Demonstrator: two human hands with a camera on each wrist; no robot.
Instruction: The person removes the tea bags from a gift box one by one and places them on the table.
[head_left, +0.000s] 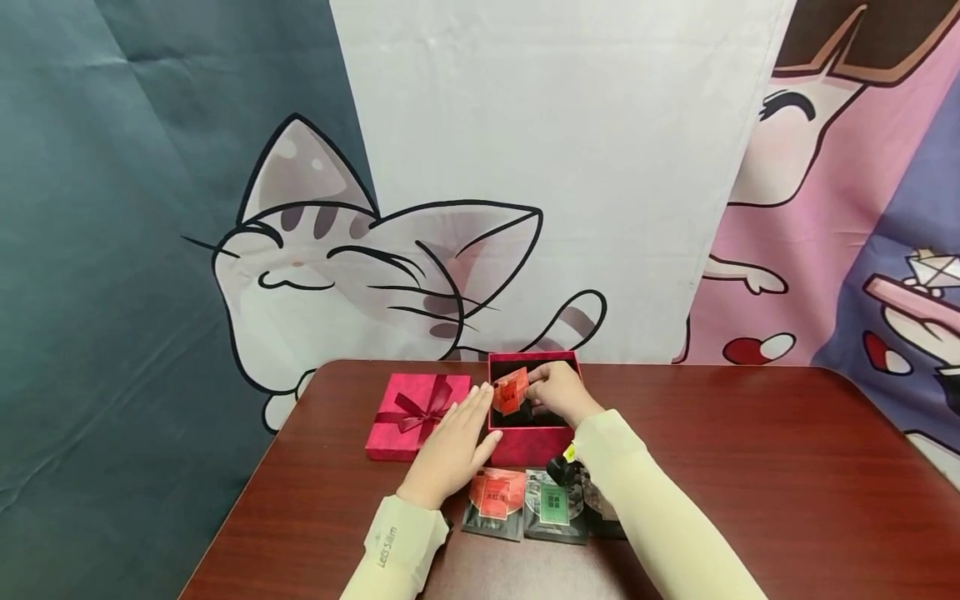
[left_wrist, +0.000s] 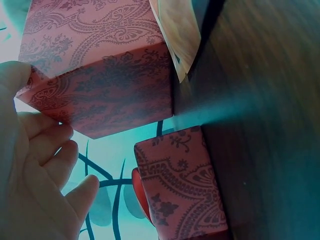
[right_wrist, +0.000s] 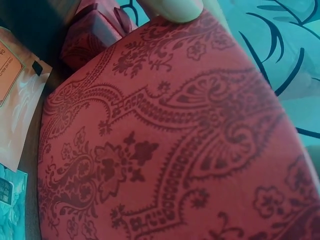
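Note:
A red patterned box (head_left: 532,446) stands upright with its top off, dark inside. My right hand (head_left: 564,392) reaches down into it and pinches the right edge of a red-orange tea sachet (head_left: 511,392), which stands tilted at the box's left side. My left hand (head_left: 453,450) lies along the left side of the box, its fingers straight. In the left wrist view the thumb (left_wrist: 14,79) touches the box's corner (left_wrist: 95,100). That thumb (right_wrist: 180,9) also shows at the box's top edge in the right wrist view.
The red lid (head_left: 393,417) with a ribbon bow lies left of the box. In front are an orange sachet (head_left: 495,500), a green-labelled sachet (head_left: 555,508) and another sachet (head_left: 600,504), partly under my right sleeve. A cat-printed curtain (head_left: 600,167) hangs behind the brown table (head_left: 750,483).

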